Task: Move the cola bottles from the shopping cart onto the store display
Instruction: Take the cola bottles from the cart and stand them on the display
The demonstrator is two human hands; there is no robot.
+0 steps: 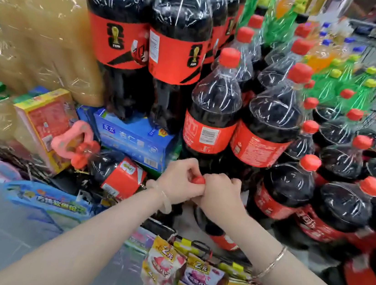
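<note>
Both hands meeting over one red cap (198, 180), low in the middle of the view. Left hand (177, 179) curled, fingers pinching the cap from the left; right hand (219, 195) curled against it from the right, fingers wrapped on the neck below. Cola bottle (220, 236) under the hands mostly hidden, only a dark body and a strip of red label showing beneath the right wrist. Clear bangle (166, 199) on the left wrist, thin metal bracelet (272, 263) on the right.

Just behind the hands, two upright bottles (212, 112) with red caps and red labels, a barcode readable on the nearer one, the white lettering too blurred to read. To the right, rows of more cola (342, 201), tightly packed and touching. Above left, a shrink-wrapped pack (146, 48) of large bottles, red bands carrying a gold trophy mark and the word "FIFA". Further back, green bottles (347, 84) with yellow caps.

Left of the hands, a bottle lying on its side (116, 173), cap toward a pink plastic handle (70, 138). Behind it, a blue carton (134, 140) with Chinese print, and a yellow-edged red box (46, 121). Near the bottom edge, hanging snack packets (190, 276) marked "2元".
</note>
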